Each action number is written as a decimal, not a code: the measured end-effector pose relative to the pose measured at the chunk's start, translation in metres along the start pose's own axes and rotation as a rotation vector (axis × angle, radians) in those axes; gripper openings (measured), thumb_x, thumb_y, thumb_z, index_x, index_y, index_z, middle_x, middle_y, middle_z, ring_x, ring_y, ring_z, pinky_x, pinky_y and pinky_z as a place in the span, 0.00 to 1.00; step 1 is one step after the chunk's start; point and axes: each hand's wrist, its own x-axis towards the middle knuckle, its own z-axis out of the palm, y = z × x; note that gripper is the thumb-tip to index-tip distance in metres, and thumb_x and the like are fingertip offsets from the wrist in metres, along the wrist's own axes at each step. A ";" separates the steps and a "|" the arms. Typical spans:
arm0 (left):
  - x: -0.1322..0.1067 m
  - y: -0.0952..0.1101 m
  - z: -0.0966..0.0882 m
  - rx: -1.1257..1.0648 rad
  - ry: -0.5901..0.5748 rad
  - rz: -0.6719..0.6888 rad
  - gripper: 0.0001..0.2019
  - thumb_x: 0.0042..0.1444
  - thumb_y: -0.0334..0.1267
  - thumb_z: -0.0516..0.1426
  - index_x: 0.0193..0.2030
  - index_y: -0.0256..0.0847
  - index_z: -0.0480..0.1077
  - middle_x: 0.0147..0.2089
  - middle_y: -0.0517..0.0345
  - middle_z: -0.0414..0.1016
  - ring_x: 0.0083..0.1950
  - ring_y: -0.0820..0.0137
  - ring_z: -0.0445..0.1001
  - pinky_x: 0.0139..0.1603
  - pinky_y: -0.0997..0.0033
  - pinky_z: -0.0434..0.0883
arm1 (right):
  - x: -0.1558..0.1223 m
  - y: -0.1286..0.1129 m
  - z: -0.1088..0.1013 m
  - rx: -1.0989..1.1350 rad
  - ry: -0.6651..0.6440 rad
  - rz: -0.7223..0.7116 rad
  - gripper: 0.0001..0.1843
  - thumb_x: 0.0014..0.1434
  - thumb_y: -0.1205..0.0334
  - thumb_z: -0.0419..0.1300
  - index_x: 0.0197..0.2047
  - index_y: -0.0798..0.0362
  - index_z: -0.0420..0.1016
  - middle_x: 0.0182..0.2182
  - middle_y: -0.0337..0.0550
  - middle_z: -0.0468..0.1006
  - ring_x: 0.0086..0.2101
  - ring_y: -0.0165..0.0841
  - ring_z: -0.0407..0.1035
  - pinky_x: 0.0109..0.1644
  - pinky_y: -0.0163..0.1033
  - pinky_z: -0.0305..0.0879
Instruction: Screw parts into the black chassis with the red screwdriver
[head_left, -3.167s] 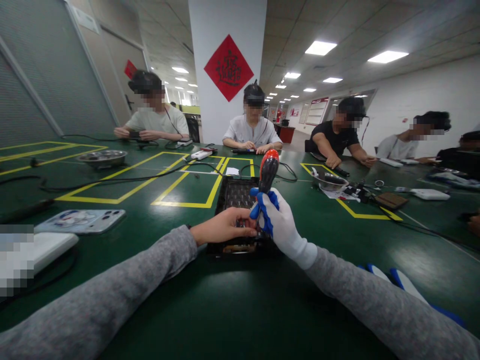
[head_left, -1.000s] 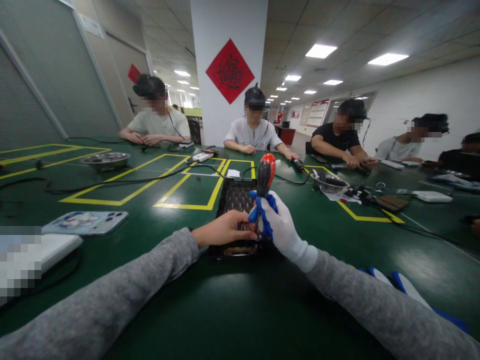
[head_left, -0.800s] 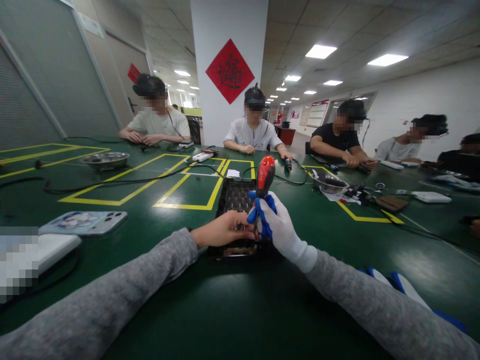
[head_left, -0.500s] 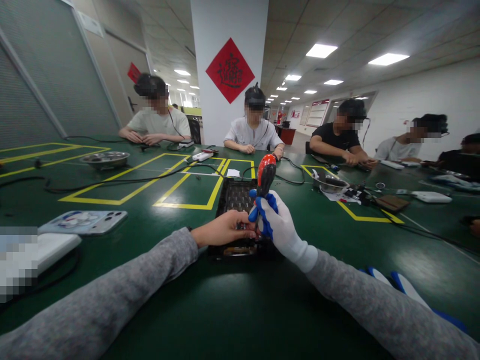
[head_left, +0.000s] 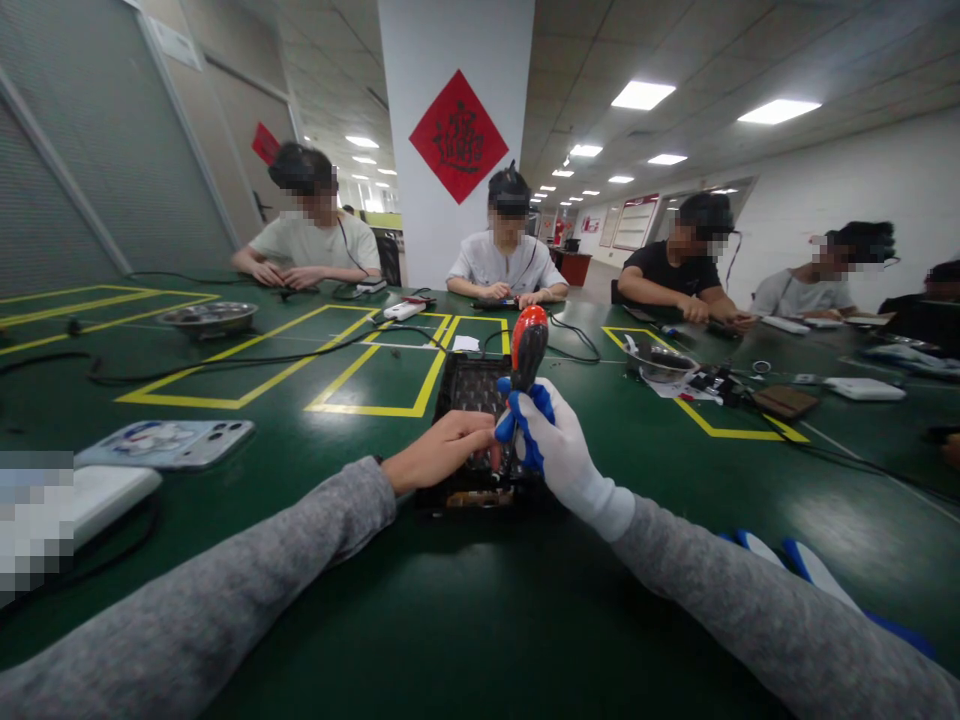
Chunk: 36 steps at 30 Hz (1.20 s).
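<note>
My right hand [head_left: 559,440], in a white glove with blue-coated fingers, is closed around a screwdriver [head_left: 529,345] with a red and black handle. The screwdriver stands nearly upright, its tip down in an open black plastic case [head_left: 469,385] with a ridged inside. My bare left hand [head_left: 439,450] reaches over the case from the left. Its fingers are stretched out and apart, with the fingertips beside the screwdriver shaft and the gloved fingers. What lies right at the screwdriver tip is too small and dark to make out.
A phone [head_left: 176,443] and a white device [head_left: 112,500] lie at left. Metal bowls stand at far left [head_left: 214,318] and right [head_left: 660,365]. Blue-and-white gloves [head_left: 817,580] lie by my right forearm. Black cables [head_left: 300,352] cross the green table. Several people sit opposite.
My left fingers have loosened from a pinch near the screwdriver tip and straightened out. The screwdriver and my right hand have hardly moved. The person opposite has brought both hands together over something dark.
</note>
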 end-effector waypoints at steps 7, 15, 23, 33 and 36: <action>0.000 0.000 0.001 0.023 -0.084 0.016 0.26 0.62 0.36 0.38 0.28 0.34 0.75 0.31 0.56 0.70 0.31 0.73 0.64 0.36 0.76 0.62 | 0.001 0.001 0.001 0.008 0.024 -0.012 0.12 0.57 0.51 0.53 0.37 0.52 0.62 0.19 0.31 0.65 0.16 0.22 0.55 0.18 0.29 0.52; 0.000 0.001 0.001 0.091 -0.123 0.043 0.28 0.64 0.41 0.37 0.30 0.35 0.77 0.30 0.57 0.65 0.32 0.73 0.64 0.38 0.75 0.61 | 0.003 0.005 0.000 0.021 0.071 -0.005 0.13 0.56 0.51 0.54 0.38 0.52 0.63 0.19 0.31 0.66 0.17 0.22 0.56 0.19 0.29 0.52; 0.001 0.001 0.002 0.124 -0.118 0.043 0.29 0.64 0.45 0.38 0.30 0.35 0.77 0.32 0.56 0.66 0.34 0.72 0.63 0.39 0.74 0.61 | 0.004 0.009 -0.002 0.058 0.100 -0.030 0.14 0.56 0.52 0.55 0.40 0.53 0.65 0.19 0.31 0.66 0.18 0.22 0.56 0.20 0.28 0.53; 0.003 0.001 0.002 0.022 -0.058 0.006 0.17 0.60 0.44 0.47 0.31 0.34 0.70 0.31 0.60 0.67 0.33 0.74 0.64 0.37 0.75 0.62 | 0.004 0.009 -0.003 0.060 0.107 -0.022 0.15 0.56 0.51 0.54 0.41 0.53 0.65 0.19 0.32 0.67 0.16 0.22 0.55 0.18 0.28 0.52; 0.003 -0.002 0.005 -0.029 -0.078 -0.036 0.12 0.52 0.45 0.56 0.33 0.35 0.67 0.30 0.62 0.66 0.30 0.75 0.63 0.33 0.76 0.63 | 0.004 0.010 -0.003 0.047 0.115 -0.026 0.15 0.56 0.51 0.54 0.42 0.52 0.64 0.20 0.32 0.68 0.17 0.22 0.57 0.19 0.28 0.53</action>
